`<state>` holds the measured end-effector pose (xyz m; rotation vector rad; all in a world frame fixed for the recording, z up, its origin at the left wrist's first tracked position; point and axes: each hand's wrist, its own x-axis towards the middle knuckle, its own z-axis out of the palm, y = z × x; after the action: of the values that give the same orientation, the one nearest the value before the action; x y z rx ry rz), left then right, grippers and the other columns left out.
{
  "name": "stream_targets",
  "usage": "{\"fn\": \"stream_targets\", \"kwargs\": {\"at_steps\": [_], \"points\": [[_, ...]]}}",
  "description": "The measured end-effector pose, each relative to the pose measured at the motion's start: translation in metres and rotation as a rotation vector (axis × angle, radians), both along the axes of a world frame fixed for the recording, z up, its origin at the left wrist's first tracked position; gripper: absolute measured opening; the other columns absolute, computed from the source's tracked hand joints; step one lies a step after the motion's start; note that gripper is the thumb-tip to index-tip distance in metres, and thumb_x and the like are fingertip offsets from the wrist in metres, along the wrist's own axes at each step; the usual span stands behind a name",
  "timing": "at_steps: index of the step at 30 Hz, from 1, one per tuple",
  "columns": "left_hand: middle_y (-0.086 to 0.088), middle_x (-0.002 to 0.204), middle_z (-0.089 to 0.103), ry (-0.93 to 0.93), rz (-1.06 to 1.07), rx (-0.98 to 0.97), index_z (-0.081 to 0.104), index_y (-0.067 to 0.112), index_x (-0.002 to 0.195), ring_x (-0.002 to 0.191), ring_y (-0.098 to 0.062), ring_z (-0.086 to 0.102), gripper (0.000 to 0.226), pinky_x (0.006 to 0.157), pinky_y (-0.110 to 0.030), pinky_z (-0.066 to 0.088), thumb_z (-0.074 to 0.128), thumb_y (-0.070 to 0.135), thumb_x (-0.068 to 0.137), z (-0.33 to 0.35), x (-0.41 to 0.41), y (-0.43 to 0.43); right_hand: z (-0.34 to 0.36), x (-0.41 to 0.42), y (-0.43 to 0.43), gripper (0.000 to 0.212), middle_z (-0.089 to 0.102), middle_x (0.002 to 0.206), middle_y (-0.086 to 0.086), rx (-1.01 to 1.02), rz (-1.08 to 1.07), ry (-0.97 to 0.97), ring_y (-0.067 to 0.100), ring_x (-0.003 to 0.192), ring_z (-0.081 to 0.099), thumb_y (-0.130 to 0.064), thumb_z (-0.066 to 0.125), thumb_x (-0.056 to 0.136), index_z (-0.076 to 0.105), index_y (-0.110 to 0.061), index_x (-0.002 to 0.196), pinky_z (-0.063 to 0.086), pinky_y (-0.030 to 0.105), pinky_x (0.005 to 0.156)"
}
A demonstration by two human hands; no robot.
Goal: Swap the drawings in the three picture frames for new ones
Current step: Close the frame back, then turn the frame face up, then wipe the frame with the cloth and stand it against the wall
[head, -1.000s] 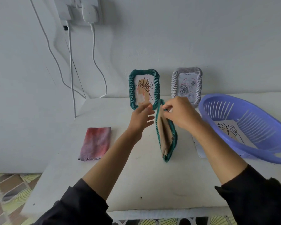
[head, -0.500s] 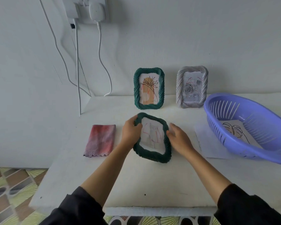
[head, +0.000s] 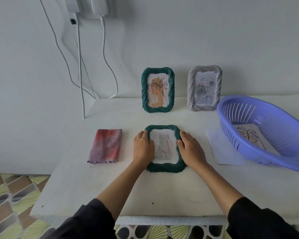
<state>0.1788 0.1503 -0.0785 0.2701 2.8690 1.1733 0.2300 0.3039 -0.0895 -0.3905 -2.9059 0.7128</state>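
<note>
With the dark green frame (head: 164,149) lying face up at centre of the picture on the white surface (head: 162,192), holding it from both sides: left hand (head: 143,149) pressed to its left edge with the thumb over the glass, right hand (head: 191,150) flat along its right edge, fingers together and resting on the rim. Neither grip closed around it, more a steadying press than a clamp. Inside, a faint drawing with red lines; hard to say whether old or new. Upper centre, standing against the wall, a second green frame (head: 158,90) with an orange flower picture, and just right of it a grey frame (head: 204,88) with a rose sketch. Far right, a purple basket (head: 266,131) holding a leaf drawing (head: 248,135), with a loose sheet (head: 221,149) partly under its rim. Left of centre, a folded pink cloth (head: 106,146).

Likely risks: thumb smearing the glass; lifting the frame without securing the back, letting the backing and drawing slide out; setting it upright carelessly and knocking the two standing frames over; sleeve catching the basket rim and scattering the paper
</note>
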Motion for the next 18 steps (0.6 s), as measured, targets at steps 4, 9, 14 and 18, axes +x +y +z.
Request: {"fn": "stream_targets", "kwargs": {"at_steps": [4, 9, 14, 18], "points": [[-0.012, 0.142, 0.042, 0.002, -0.038, 0.012, 0.041, 0.004, 0.137, 0.131, -0.026, 0.036, 0.043, 0.11, -0.032, 0.028, 0.037, 0.013, 0.096, 0.006, -0.001, -0.005, -0.001, 0.001, 0.0, 0.049, 0.024, 0.154, 0.007, 0.007, -0.006, 0.006, 0.018, 0.144, 0.02, -0.023, 0.03, 0.1, 0.023, -0.008, 0.146, 0.011, 0.029, 0.117], [-0.012, 0.149, 0.032, 0.123, 0.298, -0.214, 0.032, 0.016, 0.143, 0.139, -0.03, 0.026, 0.057, 0.116, -0.044, 0.016, 0.046, 0.035, 0.091, 0.016, -0.019, -0.039, 0.0, 0.001, -0.001, 0.049, 0.022, 0.155, 0.005, 0.002, -0.008, -0.008, 0.017, 0.144, 0.018, -0.023, 0.028, 0.1, 0.021, -0.009, 0.146, 0.011, 0.028, 0.117], [-0.021, 0.15, 0.016, -0.185, 0.501, -0.326, 0.006, 0.019, 0.147, 0.139, -0.043, 0.013, 0.087, 0.115, -0.055, 0.009, 0.054, 0.044, 0.079, 0.021, -0.036, -0.076, 0.003, 0.002, -0.002, 0.049, 0.023, 0.155, 0.007, 0.002, -0.012, -0.004, 0.018, 0.144, 0.018, -0.023, 0.028, 0.1, 0.021, -0.008, 0.146, 0.013, 0.03, 0.117], [-0.018, 0.137, 0.033, -0.223, 0.456, -0.342, 0.011, 0.017, 0.146, 0.126, -0.037, 0.033, 0.084, 0.103, -0.047, 0.028, 0.055, 0.046, 0.079, 0.02, -0.037, -0.082, 0.005, 0.004, -0.003, 0.048, 0.023, 0.155, 0.006, -0.003, -0.015, -0.012, 0.018, 0.144, 0.019, -0.023, 0.028, 0.1, 0.021, -0.009, 0.146, 0.014, 0.03, 0.117]]}}
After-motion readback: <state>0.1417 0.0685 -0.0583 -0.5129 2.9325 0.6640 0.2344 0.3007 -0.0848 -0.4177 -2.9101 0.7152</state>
